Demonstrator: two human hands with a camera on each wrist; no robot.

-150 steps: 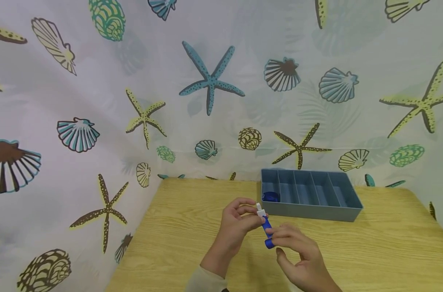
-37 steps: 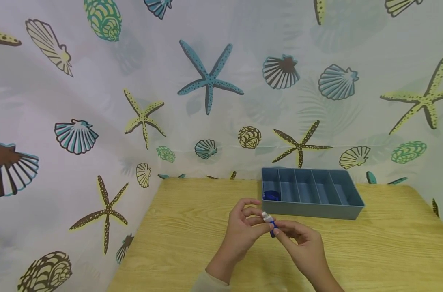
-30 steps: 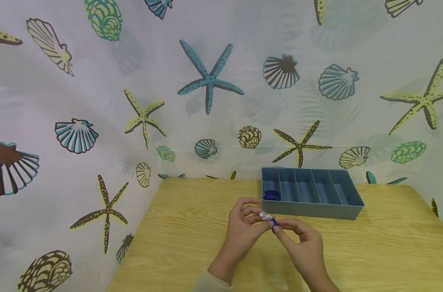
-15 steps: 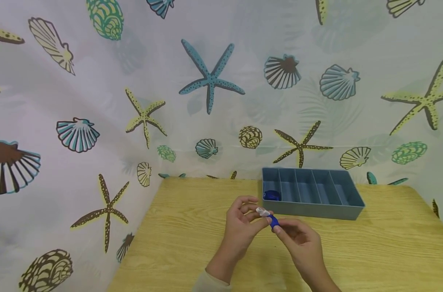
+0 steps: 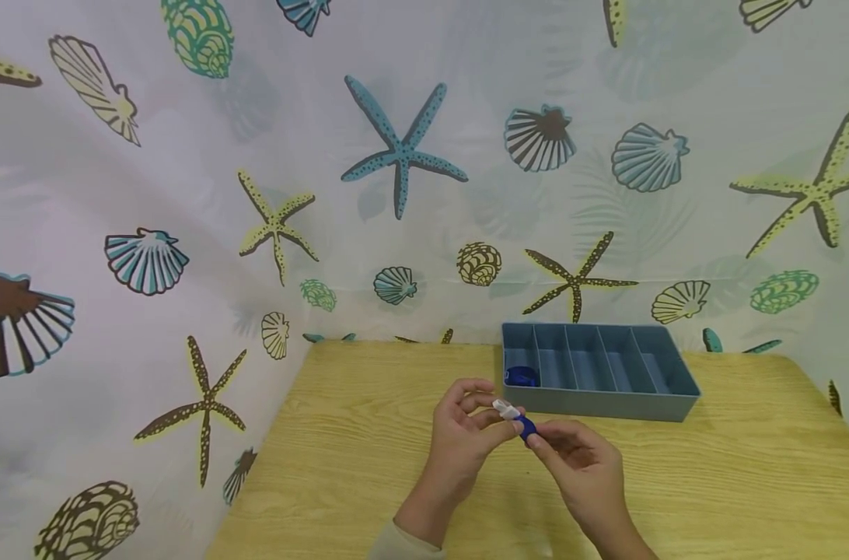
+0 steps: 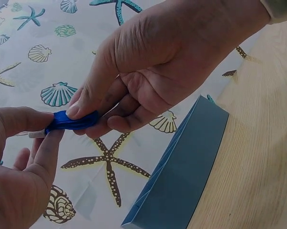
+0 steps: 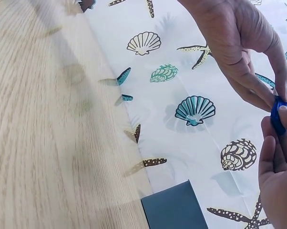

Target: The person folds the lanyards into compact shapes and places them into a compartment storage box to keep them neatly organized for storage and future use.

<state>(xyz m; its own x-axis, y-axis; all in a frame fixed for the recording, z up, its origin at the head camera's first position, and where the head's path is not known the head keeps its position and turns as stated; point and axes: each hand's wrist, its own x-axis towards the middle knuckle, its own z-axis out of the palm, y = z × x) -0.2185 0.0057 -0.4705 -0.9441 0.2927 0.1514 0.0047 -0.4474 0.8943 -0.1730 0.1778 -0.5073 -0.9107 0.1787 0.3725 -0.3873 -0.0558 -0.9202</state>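
Both hands pinch a small blue strap-like band point(image 5: 526, 427) with a white plastic end piece point(image 5: 506, 409), held in the air in front of the tray. My left hand point(image 5: 461, 438) holds it near the white end, between thumb and fingers. My right hand point(image 5: 582, 464) pinches the blue part with thumb and index finger. In the left wrist view the blue band point(image 6: 72, 121) looks shiny and folded, between the left hand point(image 6: 24, 162) and right hand point(image 6: 153, 67). The right wrist view shows the blue band point(image 7: 279, 114) partly hidden by fingers. Its exact kind is unclear.
A blue-grey tray point(image 5: 599, 403) with several compartments stands behind the hands, toward the right. A dark blue rolled item point(image 5: 521, 376) lies in its leftmost compartment. Beneath is a wood-grain table point(image 5: 368, 404). A shell-and-starfish patterned cloth point(image 5: 424, 249) hangs behind and to the left.
Five seconds ago the blue part hung longer, with a rolled lower end under my right hand; now it is shorter and bunched between both hands. Lately the piece has only tilted slightly.
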